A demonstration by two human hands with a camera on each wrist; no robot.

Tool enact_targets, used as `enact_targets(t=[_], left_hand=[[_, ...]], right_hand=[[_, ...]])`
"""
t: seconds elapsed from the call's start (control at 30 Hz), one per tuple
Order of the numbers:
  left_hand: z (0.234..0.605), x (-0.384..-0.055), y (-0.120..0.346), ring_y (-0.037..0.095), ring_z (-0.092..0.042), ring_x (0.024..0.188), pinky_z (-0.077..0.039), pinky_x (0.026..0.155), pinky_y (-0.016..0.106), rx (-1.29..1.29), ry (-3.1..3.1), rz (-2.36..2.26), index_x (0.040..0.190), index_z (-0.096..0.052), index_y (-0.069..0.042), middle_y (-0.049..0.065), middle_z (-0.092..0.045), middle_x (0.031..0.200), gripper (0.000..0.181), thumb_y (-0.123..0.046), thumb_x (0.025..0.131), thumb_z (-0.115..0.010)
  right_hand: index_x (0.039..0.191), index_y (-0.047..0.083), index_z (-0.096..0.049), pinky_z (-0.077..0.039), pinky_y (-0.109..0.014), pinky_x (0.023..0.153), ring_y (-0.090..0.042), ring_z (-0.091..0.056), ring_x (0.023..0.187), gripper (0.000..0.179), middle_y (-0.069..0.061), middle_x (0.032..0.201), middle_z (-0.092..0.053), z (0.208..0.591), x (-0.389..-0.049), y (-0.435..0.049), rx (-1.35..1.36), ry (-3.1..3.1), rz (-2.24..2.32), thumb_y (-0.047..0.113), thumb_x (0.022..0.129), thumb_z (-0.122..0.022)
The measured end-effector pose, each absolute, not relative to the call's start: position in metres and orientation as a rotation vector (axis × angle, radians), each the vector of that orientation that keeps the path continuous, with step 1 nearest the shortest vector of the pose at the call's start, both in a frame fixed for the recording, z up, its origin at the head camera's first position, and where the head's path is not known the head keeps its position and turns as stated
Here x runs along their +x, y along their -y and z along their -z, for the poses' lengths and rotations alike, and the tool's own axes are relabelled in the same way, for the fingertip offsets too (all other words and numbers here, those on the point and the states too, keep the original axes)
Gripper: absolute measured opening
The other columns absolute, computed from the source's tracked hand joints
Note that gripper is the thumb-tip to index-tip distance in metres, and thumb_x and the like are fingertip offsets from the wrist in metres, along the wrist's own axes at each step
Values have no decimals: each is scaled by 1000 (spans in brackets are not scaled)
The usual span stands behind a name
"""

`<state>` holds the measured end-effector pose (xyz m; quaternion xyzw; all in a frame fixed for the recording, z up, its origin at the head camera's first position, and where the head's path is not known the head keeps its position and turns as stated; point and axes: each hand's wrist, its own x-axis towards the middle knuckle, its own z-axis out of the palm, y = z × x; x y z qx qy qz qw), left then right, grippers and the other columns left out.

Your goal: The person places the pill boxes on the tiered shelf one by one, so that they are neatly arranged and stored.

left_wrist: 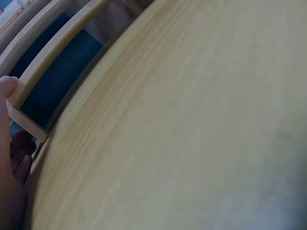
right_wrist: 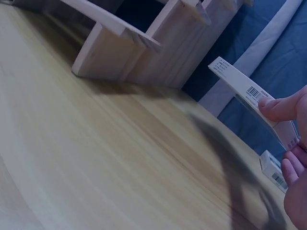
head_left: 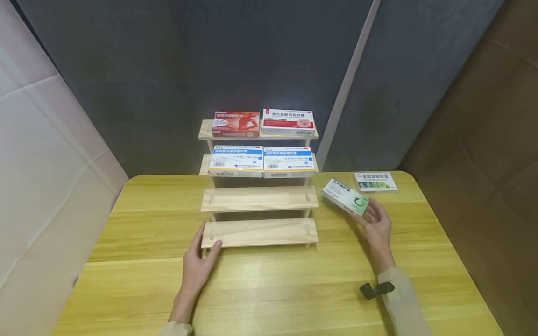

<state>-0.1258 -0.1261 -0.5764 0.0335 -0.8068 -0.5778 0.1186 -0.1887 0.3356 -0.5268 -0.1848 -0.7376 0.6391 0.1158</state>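
Observation:
A white and green medicine box [head_left: 345, 196] is held by its near right end in my right hand [head_left: 378, 228], above the table to the right of the stepped wooden rack [head_left: 259, 233]. In the right wrist view, the thumb presses the printed side of this medicine box [right_wrist: 244, 86], and a shadow falls on the table below. My left hand [head_left: 197, 268] grips the front left corner of the rack's lowest step. Its thumb [left_wrist: 8, 86] lies at the step's edge in the left wrist view, with the fingers [left_wrist: 21, 153] around the end leg.
A red box [head_left: 236, 123] and a white-red box [head_left: 287, 122] stand on the top step. Two blue-white boxes [head_left: 237, 161] stand side by side one step lower. Another white-green box [head_left: 375, 182] lies at the table's back right. A dark curtain [head_left: 269, 56] hangs behind.

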Motion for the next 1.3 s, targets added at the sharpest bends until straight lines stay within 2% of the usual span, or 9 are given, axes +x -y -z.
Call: enact_targets(t=[0.23,0.43,0.57,1.03,1.3], left_hand=[[576,-126,126,31,-38,147,-27,109,0,93,2348,1703,158,-37,-14,17,-44,158,70,-19,96,-71],[578,-126,127,30,-39,147,-27,109,0,102,2344,1695,158,-37,-15,17,-44,157,71,-19,96,-72],[577,-126,126,29,-40,146,-27,109,0,105,2334,1695,157,-38,-14,17,-45,157,71,-18,95,-72],[577,-127,126,29,-39,147,-26,110,0,100,2343,1684,157,-38,-15,17,-45,157,71,-20,95,-73],[575,-125,125,28,-39,147,-25,110,-1,106,2352,1679,158,-37,-15,17,-45,157,73,-20,95,-73]], right_hand=[[153,12,-44,-42,-34,117,-21,-50,134,79,-10,153,-50,522,-180,-332,-590,2086,-1915,6,84,-81],[153,11,-43,-47,-18,107,-14,-54,126,78,-11,152,-50,516,-172,-329,-586,2029,-1949,4,85,-80],[152,9,-43,-48,-12,102,-12,-54,124,76,-11,152,-50,512,-166,-327,-552,1990,-1975,0,85,-78],[153,6,-41,-46,-14,106,-11,-53,126,75,-11,152,-48,505,-145,-320,-485,1963,-1994,-4,86,-76],[152,6,-42,-48,-13,104,-14,-54,125,75,-9,148,-51,499,-137,-314,-430,1933,-2049,-5,86,-75]])
